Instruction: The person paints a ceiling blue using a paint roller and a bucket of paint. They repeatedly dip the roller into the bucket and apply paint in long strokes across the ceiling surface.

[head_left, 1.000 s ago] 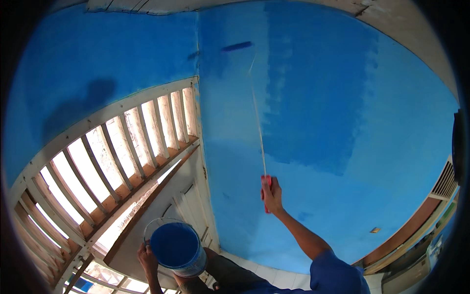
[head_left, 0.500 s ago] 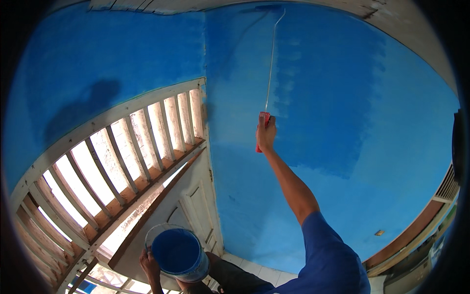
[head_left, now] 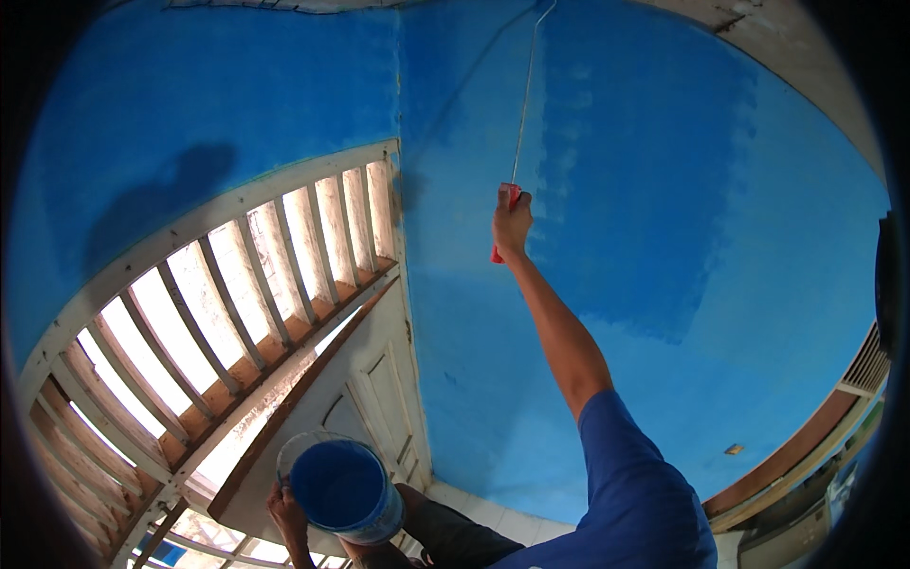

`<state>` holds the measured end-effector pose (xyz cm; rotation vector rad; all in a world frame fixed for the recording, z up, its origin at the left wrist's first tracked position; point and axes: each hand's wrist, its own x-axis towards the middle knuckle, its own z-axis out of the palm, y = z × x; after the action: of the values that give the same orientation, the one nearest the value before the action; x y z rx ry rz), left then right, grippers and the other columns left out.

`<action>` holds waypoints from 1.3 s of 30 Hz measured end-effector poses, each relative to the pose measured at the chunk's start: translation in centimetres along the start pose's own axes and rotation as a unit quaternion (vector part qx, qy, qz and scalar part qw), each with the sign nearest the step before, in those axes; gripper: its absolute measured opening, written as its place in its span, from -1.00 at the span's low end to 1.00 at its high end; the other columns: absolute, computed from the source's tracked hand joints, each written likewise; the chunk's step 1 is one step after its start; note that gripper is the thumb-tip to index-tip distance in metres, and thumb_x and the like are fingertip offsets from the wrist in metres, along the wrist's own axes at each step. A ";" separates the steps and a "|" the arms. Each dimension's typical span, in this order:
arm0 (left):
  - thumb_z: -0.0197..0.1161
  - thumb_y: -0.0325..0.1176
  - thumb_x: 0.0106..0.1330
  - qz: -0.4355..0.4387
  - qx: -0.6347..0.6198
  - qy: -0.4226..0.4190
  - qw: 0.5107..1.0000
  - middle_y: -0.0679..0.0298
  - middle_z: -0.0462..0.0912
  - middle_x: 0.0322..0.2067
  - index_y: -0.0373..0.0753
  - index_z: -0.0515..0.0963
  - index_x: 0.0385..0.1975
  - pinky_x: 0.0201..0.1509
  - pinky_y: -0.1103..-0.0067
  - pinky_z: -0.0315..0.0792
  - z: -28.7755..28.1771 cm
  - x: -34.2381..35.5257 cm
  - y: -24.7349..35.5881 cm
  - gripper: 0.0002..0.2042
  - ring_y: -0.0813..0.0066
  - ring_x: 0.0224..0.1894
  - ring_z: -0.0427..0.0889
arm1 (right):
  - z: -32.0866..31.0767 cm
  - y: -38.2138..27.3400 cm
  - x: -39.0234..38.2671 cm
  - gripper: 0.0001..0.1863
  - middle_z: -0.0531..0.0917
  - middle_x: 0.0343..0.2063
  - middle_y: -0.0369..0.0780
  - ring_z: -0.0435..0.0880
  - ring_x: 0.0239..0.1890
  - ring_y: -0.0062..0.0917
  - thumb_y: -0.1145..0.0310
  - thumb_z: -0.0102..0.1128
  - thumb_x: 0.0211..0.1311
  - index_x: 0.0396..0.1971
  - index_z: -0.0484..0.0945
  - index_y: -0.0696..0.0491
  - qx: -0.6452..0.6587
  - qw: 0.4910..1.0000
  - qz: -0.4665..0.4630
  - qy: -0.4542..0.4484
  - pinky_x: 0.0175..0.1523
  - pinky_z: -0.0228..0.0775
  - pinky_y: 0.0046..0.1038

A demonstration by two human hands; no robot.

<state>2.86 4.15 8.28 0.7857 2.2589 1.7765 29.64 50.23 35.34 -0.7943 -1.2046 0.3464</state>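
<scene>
My right hand [head_left: 515, 216] is raised in front of the blue wall [head_left: 777, 284], closed on the red handle [head_left: 497, 251] of a paint roller. Its thin metal rod [head_left: 526, 95] runs up to the top edge, where the roller head is out of sight. At the lower left my left hand [head_left: 286, 510] grips a bucket [head_left: 336, 479] of blue paint at its side, by the wire handle. A darker blue patch [head_left: 635, 161] covers part of the lighter wall, right of the rod.
A white slatted vent [head_left: 284, 247] lets in light on the left, above a white panelled door [head_left: 379, 379]. A white tiled floor [head_left: 493, 507] shows below. Wooden boards and furniture [head_left: 777, 469] are at the right edge. The pale ceiling [head_left: 777, 47] borders the wall above.
My right arm has risen and stretched upward with the roller, whose head has left the top of the picture. My left hand still holds the bucket.
</scene>
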 end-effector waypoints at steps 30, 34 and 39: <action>-0.09 -0.26 0.28 0.031 0.039 -0.022 0.999 0.15 0.60 -0.47 -0.37 0.53 -0.24 -0.32 0.48 0.38 -0.3 0.0 0.7 -0.67 0.40 -0.42 0.53 | -5.8 12.9 -23.5 -0.57 0.55 -0.58 -0.13 0.57 -0.54 -0.38 0.04 -0.09 0.27 -0.25 0.35 0.19 -0.052 0.991 0.117 -0.025 -0.45 0.35 -0.42; -0.10 -0.28 0.29 0.022 0.009 -0.032 0.999 0.17 0.60 -0.45 -0.36 0.53 -0.22 -0.31 0.50 0.38 -0.6 0.1 0.1 -0.68 0.43 -0.41 0.53 | -7.3 15.6 -30.0 -0.55 0.55 -0.56 -0.10 0.58 -0.52 -0.34 0.04 -0.07 0.26 -0.24 0.36 0.21 -0.053 0.981 0.183 -0.046 -0.43 0.35 -0.38; -0.11 -0.31 0.30 -0.012 -0.022 -0.034 0.999 0.19 0.59 -0.42 -0.35 0.51 -0.17 -0.27 0.52 0.37 -0.5 -0.3 0.7 -0.70 0.46 -0.37 0.52 | -9.0 18.3 -38.5 -0.55 0.55 -0.55 -0.05 0.57 -0.49 -0.28 0.05 -0.04 0.24 -0.26 0.38 0.22 -0.084 0.961 0.259 -0.051 -0.39 0.35 -0.33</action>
<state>3.10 3.71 9.07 0.7955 2.1707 1.7559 27.56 35.34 -5.55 -1.2557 -1.1178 0.7276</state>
